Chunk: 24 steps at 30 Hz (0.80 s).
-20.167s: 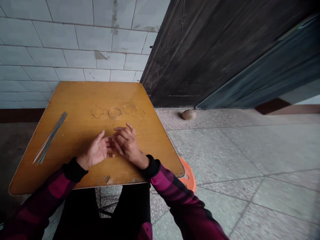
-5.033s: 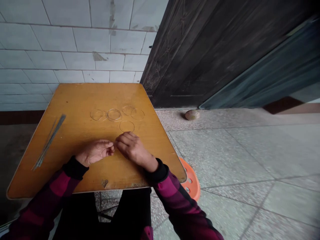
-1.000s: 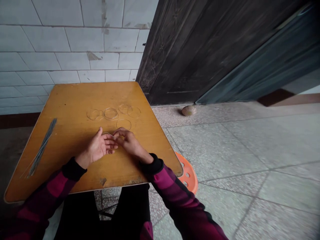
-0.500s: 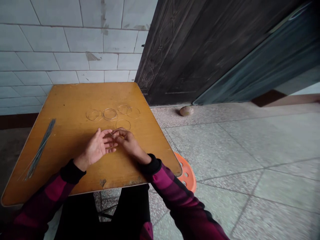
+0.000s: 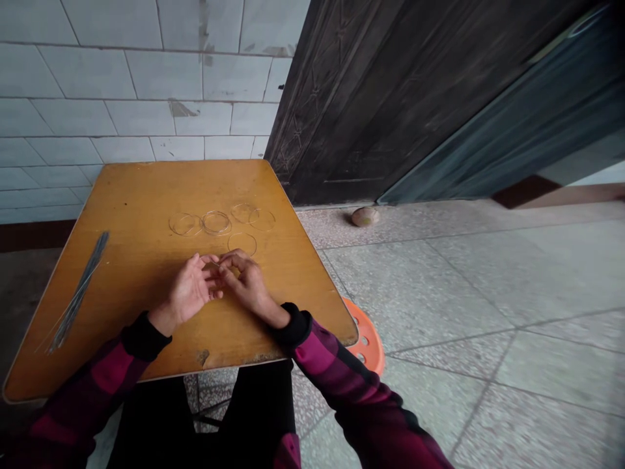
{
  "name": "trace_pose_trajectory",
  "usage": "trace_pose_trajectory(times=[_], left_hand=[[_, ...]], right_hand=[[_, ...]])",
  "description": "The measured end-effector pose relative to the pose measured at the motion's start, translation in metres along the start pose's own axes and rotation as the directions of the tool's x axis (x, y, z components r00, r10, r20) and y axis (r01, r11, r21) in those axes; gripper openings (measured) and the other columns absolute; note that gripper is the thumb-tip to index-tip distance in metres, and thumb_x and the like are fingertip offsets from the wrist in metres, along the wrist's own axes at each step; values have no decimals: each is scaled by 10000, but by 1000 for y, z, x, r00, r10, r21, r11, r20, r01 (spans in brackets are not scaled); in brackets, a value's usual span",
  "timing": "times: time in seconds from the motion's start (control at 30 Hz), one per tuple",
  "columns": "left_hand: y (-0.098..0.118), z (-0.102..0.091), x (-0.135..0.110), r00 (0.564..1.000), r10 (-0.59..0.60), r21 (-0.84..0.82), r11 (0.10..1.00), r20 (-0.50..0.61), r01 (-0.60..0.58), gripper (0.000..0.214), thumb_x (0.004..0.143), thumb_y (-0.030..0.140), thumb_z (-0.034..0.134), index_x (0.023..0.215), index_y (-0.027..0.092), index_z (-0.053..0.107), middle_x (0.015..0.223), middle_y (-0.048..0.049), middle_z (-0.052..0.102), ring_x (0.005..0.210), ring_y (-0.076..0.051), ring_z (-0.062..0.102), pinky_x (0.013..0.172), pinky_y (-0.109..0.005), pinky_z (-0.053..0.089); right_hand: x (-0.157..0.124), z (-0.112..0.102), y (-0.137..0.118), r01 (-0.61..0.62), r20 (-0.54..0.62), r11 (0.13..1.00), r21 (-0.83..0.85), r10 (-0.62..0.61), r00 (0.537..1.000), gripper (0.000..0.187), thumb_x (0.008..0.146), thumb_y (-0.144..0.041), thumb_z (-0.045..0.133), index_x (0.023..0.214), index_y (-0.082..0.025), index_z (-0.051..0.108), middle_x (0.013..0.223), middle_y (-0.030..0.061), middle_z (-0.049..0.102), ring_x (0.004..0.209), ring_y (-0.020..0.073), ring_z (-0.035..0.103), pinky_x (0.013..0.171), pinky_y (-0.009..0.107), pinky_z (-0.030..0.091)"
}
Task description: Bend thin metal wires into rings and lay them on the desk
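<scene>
Over the middle of the table, my right hand point(image 5: 250, 285) pinches a thin metal wire point(image 5: 215, 263) between thumb and fingertips. Beside it, my left hand point(image 5: 189, 288) is turned palm up, its curled fingers meeting the right fingertips around the same wire. Most of the wire is hidden by the fingers. Just beyond the hands lies a single wire ring point(image 5: 242, 234). Farther back are several more wire rings point(image 5: 216, 212), some overlapping. A bundle of straight grey wires point(image 5: 81, 290) rests at the table's left side.
The wooden table point(image 5: 146, 189) has a chipped front edge and stands against a white tiled wall point(image 5: 161, 71). An orange stool point(image 5: 368, 342) is partly under its right corner. A round stone point(image 5: 365, 216) lies on the floor by the dark door point(image 5: 351, 130).
My left hand's fingers have curled in closer to my right hand, and less of the wire shows between them. The rings and the wire bundle stay in place.
</scene>
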State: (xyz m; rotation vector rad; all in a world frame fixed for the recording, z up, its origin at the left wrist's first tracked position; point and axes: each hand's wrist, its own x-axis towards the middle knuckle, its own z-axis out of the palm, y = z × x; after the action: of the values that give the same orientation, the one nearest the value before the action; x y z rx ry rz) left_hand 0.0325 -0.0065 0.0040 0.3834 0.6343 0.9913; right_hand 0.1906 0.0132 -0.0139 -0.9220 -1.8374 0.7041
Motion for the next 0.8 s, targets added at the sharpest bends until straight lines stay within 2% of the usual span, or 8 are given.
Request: trace_pose_trajectory(times=[0.13, 0.23, 0.33, 0.53, 0.67, 0.8], left_hand=[[1, -1, 0, 1000, 4, 22, 1000, -5, -4, 328, 957, 454, 393, 919, 185, 577, 830, -67, 644, 675, -184, 628, 546, -285, 482], [3, 2, -1, 1000, 9, 28, 1000, 12, -9, 364, 953, 496, 386, 981, 187, 578, 901, -92, 656, 765, -212, 651, 611, -316, 508], [3, 5, -2, 1000, 20, 27, 999, 19, -20, 339, 944, 477, 432, 1054, 189, 575, 942, -99, 659, 818, -213, 649, 690, -336, 517], [-3, 4, -2, 998, 54, -1, 999, 14, -54, 308, 938, 431, 467, 1096, 192, 581, 979, -104, 656, 871, -212, 639, 770, -356, 510], [-1, 0, -2, 997, 71, -30, 997, 9, -71, 339, 937, 450, 457, 1110, 192, 592, 985, -109, 659, 888, -217, 640, 799, -372, 510], [3, -2, -4, 997, 67, -61, 996, 34, -65, 403, 944, 484, 413, 1147, 184, 592, 1042, -137, 657, 967, -238, 636, 863, -409, 499]], right_hand=[[0, 2, 0, -23, -9, 999, 47, 24, 1000, 114, 886, -217, 540, 786, -190, 588, 886, 59, 644, 839, 175, 619, 781, 331, 485], [1, 0, 2, -62, -3, 997, 54, 62, 998, 142, 904, -248, 530, 789, -189, 590, 862, 54, 644, 822, 175, 618, 770, 327, 484], [3, -3, 4, -59, -5, 998, -27, 59, 998, 130, 901, -246, 531, 795, -194, 585, 852, 51, 640, 807, 177, 611, 761, 328, 483], [5, -7, 3, 65, 9, 967, -246, -65, 998, 105, 886, -221, 539, 795, -195, 584, 846, 77, 643, 827, 210, 597, 778, 372, 480], [7, -12, 2, 91, 50, 979, -184, -83, 995, 102, 907, -279, 566, 893, -191, 616, 922, 86, 656, 893, 209, 613, 804, 368, 503], [8, -16, 2, 110, 43, 985, -135, -106, 993, 154, 907, -320, 589, 998, -201, 625, 988, 85, 656, 960, 210, 617, 829, 369, 515]])
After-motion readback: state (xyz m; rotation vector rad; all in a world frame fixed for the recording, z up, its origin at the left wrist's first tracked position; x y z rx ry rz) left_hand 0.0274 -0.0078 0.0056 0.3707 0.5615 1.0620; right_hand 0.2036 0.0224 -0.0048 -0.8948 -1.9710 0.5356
